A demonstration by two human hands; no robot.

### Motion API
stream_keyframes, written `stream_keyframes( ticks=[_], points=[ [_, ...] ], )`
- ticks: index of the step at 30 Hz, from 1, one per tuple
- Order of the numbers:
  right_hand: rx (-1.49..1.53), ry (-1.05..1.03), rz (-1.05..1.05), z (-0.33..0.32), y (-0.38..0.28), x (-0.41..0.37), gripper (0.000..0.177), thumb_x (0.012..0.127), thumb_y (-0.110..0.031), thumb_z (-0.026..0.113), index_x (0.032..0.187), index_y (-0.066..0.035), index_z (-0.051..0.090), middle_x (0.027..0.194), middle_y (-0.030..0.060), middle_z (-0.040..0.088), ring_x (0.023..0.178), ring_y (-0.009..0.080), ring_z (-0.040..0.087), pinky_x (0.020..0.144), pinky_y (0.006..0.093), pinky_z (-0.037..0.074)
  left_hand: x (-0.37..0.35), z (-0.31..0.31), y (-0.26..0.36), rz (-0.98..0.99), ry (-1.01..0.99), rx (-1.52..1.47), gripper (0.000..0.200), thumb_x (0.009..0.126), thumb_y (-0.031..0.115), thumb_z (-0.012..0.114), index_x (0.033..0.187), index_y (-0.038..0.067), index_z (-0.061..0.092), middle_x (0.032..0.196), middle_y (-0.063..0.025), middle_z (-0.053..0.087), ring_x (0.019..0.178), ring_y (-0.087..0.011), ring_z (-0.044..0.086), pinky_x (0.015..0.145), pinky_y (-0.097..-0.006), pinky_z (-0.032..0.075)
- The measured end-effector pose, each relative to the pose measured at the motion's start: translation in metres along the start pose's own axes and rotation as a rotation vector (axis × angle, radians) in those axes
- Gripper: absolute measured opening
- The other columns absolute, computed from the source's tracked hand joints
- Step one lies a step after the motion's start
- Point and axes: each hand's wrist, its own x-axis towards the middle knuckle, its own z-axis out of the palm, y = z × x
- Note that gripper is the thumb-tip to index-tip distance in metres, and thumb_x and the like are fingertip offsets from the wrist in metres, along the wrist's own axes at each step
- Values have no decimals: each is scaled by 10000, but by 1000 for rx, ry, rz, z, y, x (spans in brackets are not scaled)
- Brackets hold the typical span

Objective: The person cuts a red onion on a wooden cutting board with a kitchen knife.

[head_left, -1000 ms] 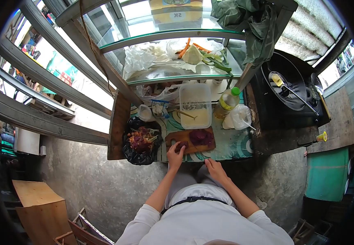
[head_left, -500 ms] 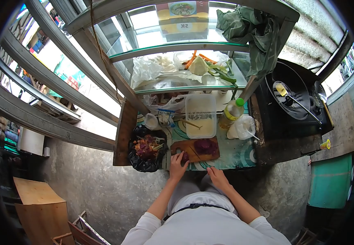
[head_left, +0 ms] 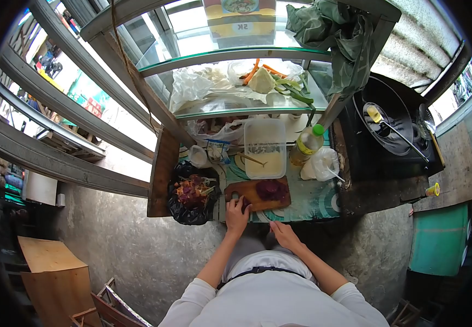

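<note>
A wooden cutting board (head_left: pixel 255 205) lies at the front edge of the counter. On its right part sits a heap of dark purple chopped vegetable (head_left: pixel 272 189). My left hand (head_left: pixel 237 217) is at the board's lower left, fingers closed on a purple vegetable piece (head_left: pixel 246 205), mostly hidden under the fingertips. Just off the board's front edge, my right hand (head_left: pixel 285 235) grips a knife (head_left: pixel 263 217), its blade pointing up and left towards the board. Left of the board, a black plastic bag (head_left: pixel 191 215) holds colourful vegetable scraps (head_left: pixel 195 191).
Behind the board stands a clear plastic tub (head_left: pixel 265 169) with pale batter and a stick. Right of it are a green-capped bottle (head_left: pixel 308 143) and a white plastic bag (head_left: pixel 322 164). A black wok (head_left: pixel 384 117) with a ladle sits at right. Glass shelves (head_left: pixel 236 111) rise behind.
The knife has drawn back from over the board to its front edge, my right hand shifting slightly left. My left hand stays at the purple piece. The view has tilted slightly.
</note>
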Motion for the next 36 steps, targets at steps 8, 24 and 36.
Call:
stream_keyframes(
  ticks=[8,24,36],
  points=[
    [-74,1,-23,8,15,3,411,953,-356,379,876,-6,580,789,243,619,790,441,580,699,477,440,-3,-2,-5,25,-59,11,390,830,127,605,1170,-51,534,1010,-163,531,946,-331,496,817,-393,427],
    [-367,50,6,2,-12,-2,382,956,-377,380,959,-31,542,737,281,598,744,480,569,635,558,429,-8,5,-3,-47,-72,47,378,810,95,567,1182,34,543,1061,-125,526,1015,-326,489,824,-438,396],
    [-330,32,7,4,-6,5,381,955,-390,373,959,-50,546,744,278,607,735,474,585,637,553,458,-10,13,-9,-9,-18,89,354,828,191,591,1121,-4,550,1046,-113,540,975,-301,502,763,-420,401]
  ],
)
